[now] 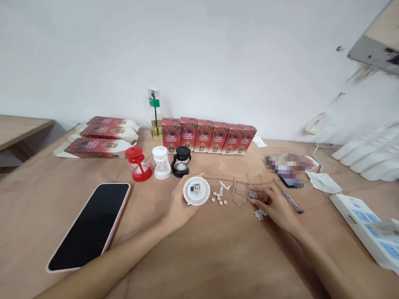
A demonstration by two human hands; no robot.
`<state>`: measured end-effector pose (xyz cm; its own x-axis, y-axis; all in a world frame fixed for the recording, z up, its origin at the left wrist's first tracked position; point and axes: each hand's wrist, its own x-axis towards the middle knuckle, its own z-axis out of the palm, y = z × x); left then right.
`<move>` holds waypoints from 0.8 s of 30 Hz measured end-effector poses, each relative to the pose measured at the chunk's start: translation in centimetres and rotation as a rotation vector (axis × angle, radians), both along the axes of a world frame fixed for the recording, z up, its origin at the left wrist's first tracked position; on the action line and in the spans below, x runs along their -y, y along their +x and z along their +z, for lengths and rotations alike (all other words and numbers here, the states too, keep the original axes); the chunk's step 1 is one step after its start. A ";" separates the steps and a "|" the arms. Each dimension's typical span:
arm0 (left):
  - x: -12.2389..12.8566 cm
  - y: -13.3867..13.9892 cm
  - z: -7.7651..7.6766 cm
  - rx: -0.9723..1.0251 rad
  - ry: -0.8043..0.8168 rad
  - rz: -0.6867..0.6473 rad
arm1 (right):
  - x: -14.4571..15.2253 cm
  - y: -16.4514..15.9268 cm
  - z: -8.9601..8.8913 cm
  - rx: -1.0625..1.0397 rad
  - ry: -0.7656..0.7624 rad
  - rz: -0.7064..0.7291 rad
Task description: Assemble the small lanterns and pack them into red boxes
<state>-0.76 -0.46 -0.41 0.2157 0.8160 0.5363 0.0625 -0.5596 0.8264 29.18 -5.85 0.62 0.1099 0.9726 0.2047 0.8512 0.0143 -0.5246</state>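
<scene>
My left hand [180,200] is closed around a small white lantern [203,191], its round underside turned up to me. Silvery parts sit in the recess at the centre of that base. To the right, my right hand [272,204] has its fingers pinched at a small clear plastic piece [252,194]. Bent metal wires [240,195] lie beside those fingertips, and more clear plastic bits [259,214] rest under the hand. Between my hands are several small round button cells [219,198] and some white plastic strips [222,188].
Red, white and black lanterns [181,162] stand behind my left hand. Several red printed boxes [203,136] line the wall near a bottle [155,116]; flattened boxes [97,147] lie left. A phone [92,226], a craft knife [288,196] and a power strip [364,227] flank my arms.
</scene>
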 end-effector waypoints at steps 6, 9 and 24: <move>-0.1 0.0 -0.1 -0.015 -0.007 0.006 | -0.6 0.1 -0.6 0.000 0.055 0.017; -0.1 0.0 0.0 -0.028 -0.003 0.023 | -0.6 0.2 -0.8 0.013 0.137 0.010; 0.1 0.0 0.3 -0.055 0.014 0.065 | -0.5 -10.9 -0.4 -0.716 0.033 0.309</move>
<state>-0.77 -0.55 -0.06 0.1919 0.8220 0.5362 0.1442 -0.5641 0.8130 18.27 -5.31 0.19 -0.0488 0.9753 0.2155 0.2603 0.2207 -0.9400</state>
